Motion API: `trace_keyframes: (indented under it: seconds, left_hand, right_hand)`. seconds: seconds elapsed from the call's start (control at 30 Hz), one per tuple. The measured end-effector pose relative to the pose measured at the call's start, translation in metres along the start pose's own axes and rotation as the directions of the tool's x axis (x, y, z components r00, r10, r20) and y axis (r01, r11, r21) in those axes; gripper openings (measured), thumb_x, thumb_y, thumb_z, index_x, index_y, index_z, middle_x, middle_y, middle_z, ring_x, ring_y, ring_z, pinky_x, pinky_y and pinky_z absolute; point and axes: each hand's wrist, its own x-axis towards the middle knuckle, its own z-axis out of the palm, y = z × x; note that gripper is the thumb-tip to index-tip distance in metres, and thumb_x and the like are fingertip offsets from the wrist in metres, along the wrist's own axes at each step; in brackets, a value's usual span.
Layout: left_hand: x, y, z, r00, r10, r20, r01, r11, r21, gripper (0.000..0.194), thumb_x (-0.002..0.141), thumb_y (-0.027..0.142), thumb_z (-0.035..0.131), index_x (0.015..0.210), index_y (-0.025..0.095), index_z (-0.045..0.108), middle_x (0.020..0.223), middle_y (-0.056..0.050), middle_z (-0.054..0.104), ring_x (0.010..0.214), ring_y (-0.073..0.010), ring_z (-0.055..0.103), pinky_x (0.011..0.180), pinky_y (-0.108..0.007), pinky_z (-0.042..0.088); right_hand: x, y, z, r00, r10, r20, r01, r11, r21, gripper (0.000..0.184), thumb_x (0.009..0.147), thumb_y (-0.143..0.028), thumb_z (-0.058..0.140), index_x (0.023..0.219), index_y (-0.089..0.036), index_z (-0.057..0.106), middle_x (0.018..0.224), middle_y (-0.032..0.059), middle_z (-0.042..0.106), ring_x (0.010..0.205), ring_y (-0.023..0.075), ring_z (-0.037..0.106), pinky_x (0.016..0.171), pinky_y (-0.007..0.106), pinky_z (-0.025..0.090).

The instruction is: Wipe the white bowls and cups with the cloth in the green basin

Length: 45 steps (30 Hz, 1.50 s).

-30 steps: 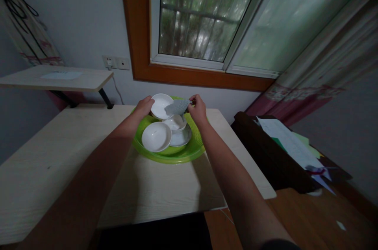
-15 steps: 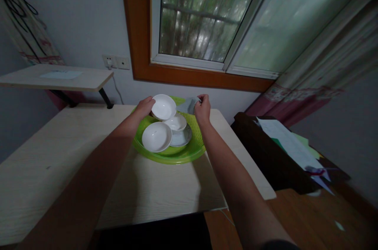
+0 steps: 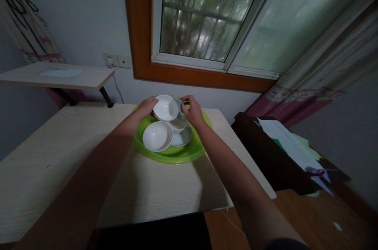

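Note:
My left hand grips the left rim of a white bowl, tilted so that its inside faces me. At the bowl's right side, my right hand pinches a grey cloth, which hangs against the rim. Below lie a second white bowl at the front left, another white bowl partly hidden by the held one and the cloth, and a pale saucer or plate under it. All these sit in a round green basket on the table.
The basket stands on a pale wooden table against the wall under a window. A raised shelf with a paper is at the left. Right of the table, a dark cabinet carries papers.
My right hand has moved left with the cloth, from the basket's right side up to the held bowl's rim. My left hand and the bowl have hardly shifted.

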Motion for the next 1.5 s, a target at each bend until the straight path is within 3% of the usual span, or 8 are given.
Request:
trace_keyframes:
  seconds: [0.17,0.27,0.5,0.67,0.97,1.1,1.3,1.5]
  left_hand:
    - [0.004,0.004,0.003,0.998,-0.067,-0.006,0.067,0.998,-0.019,0.032,0.089,0.051,0.055,0.096,0.021,0.064,0.090,-0.010,0.070,0.079,-0.0235,0.061,0.069,-0.039,0.048]
    - [0.007,0.004,0.002,0.996,-0.079,-0.044,0.081,0.996,0.047,0.034,0.087,0.054,0.054,0.094,0.023,0.066,0.087,-0.010,0.069,0.080,-0.0263,0.062,0.068,-0.040,0.048]
    - [0.001,0.018,-0.001,0.990,-0.043,-0.137,0.062,0.989,0.136,0.033,0.090,0.054,0.052,0.091,0.025,0.066,0.094,-0.009,0.071,0.095,-0.0287,0.064,0.082,-0.040,0.051]
    - [-0.002,0.025,0.000,0.986,-0.064,-0.155,0.082,0.991,0.108,0.033,0.091,0.054,0.051,0.094,0.023,0.064,0.089,-0.008,0.068,0.088,-0.0275,0.063,0.079,-0.039,0.050]
    - [-0.003,0.024,0.002,0.996,0.046,-0.082,-0.029,0.980,0.198,0.040,0.092,0.056,0.050,0.103,0.021,0.065,0.089,-0.007,0.068,0.085,-0.0237,0.061,0.076,-0.034,0.049]
    - [-0.006,0.030,0.003,0.995,0.044,-0.089,-0.026,0.981,0.193,0.039,0.092,0.056,0.049,0.101,0.021,0.065,0.092,-0.007,0.068,0.087,-0.0229,0.060,0.078,-0.033,0.047]
    - [-0.008,0.034,0.003,0.998,0.026,-0.055,-0.016,0.986,0.167,0.040,0.091,0.056,0.049,0.102,0.020,0.064,0.090,-0.007,0.067,0.084,-0.0228,0.059,0.076,-0.034,0.046]
    - [-0.005,0.029,0.002,0.997,0.064,-0.048,-0.054,0.982,0.180,0.044,0.091,0.059,0.050,0.103,0.020,0.064,0.094,-0.007,0.068,0.090,-0.0235,0.060,0.080,-0.034,0.047]
  right_hand:
    - [-0.003,-0.015,0.004,0.910,-0.256,0.325,0.309,0.943,-0.123,0.017,0.098,-0.039,0.064,0.104,-0.025,0.074,0.126,0.0081,0.077,0.130,0.0300,0.060,0.116,0.053,0.045]
    - [-0.003,-0.016,0.001,0.900,-0.276,0.339,0.351,0.918,-0.186,0.024,0.104,-0.034,0.055,0.107,-0.025,0.077,0.125,0.0072,0.077,0.131,0.0292,0.058,0.117,0.053,0.043]
    - [-0.003,-0.012,-0.001,0.973,-0.157,0.168,0.214,0.887,-0.409,0.020,0.100,-0.026,0.054,0.112,-0.018,0.068,0.118,0.0159,0.064,0.115,0.0319,0.056,0.105,0.049,0.049]
    - [-0.004,-0.007,0.002,0.961,-0.106,0.254,0.194,0.915,-0.354,0.025,0.099,-0.024,0.055,0.121,-0.019,0.065,0.116,0.0137,0.063,0.110,0.0295,0.058,0.101,0.044,0.051]
    - [0.000,0.007,0.003,0.991,-0.101,0.088,0.120,0.960,-0.252,0.040,0.099,-0.028,0.055,0.139,-0.024,0.060,0.147,0.0156,0.050,0.132,0.0323,0.051,0.120,0.053,0.041]
    - [-0.001,0.018,0.006,0.998,-0.019,0.066,0.030,0.986,-0.161,0.051,0.099,-0.038,0.057,0.146,-0.021,0.048,0.137,0.0181,0.056,0.128,0.0308,0.055,0.116,0.052,0.045]
    - [-0.001,0.028,0.008,0.998,0.032,0.047,-0.026,0.993,-0.117,0.042,0.091,-0.039,0.065,0.128,-0.019,0.056,0.111,0.0119,0.062,0.103,0.0274,0.061,0.104,0.049,0.051]
    - [0.000,0.031,0.010,0.990,0.140,0.023,-0.141,0.989,0.048,0.047,0.082,-0.044,0.077,0.118,-0.023,0.054,0.120,0.0112,0.061,0.111,0.0265,0.060,0.101,0.047,0.053]
